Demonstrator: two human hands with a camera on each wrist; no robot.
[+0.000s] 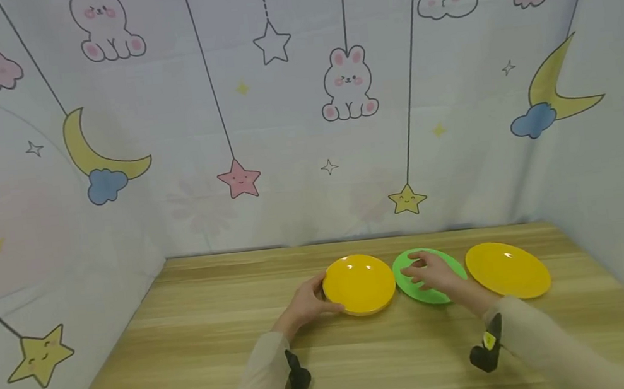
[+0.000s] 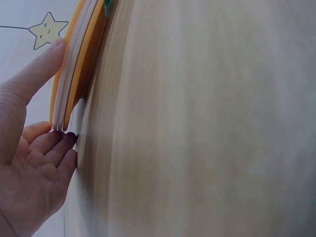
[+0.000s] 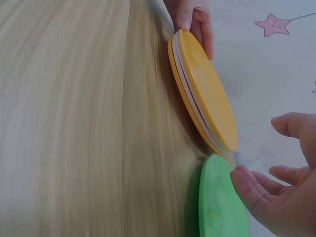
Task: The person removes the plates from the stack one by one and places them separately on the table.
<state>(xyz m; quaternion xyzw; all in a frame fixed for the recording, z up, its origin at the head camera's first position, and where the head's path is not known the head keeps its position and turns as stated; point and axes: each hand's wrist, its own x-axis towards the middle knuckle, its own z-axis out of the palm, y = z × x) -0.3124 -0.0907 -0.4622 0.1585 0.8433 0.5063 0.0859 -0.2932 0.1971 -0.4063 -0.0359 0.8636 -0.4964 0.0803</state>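
Cream sleeves [image 1: 256, 378] reach in from the near side over a wood-grained bench [image 1: 375, 365], a small black device [image 1: 300, 379] at each wrist. Beyond the cuffs, the left hand [image 1: 303, 306] has its grip curved about the left rim of a stack of plates [image 1: 359, 286], thumb on the near edge and fingers farther round. Seen from the side, the stack is yellow-orange at top and bottom, with white layers between. The right hand [image 1: 434, 270] hangs over a green plate [image 1: 428, 296], its grip loose and holding nothing, thumb spread away from softly bent fingers; whether a fingertip brushes the green surface, I cannot tell. These lie in a row toward the back of the bench: stack at left, green plate just beside it, and a single yellow plate [image 1: 507, 270] at right, near the green one. Behind the bench's far edge hangs a pale cloth [image 1: 303, 221] printed with a pink star [image 1: 239, 178], a winking rabbit [image 1: 348, 84], yellow stars, crescent moons and rainbows.
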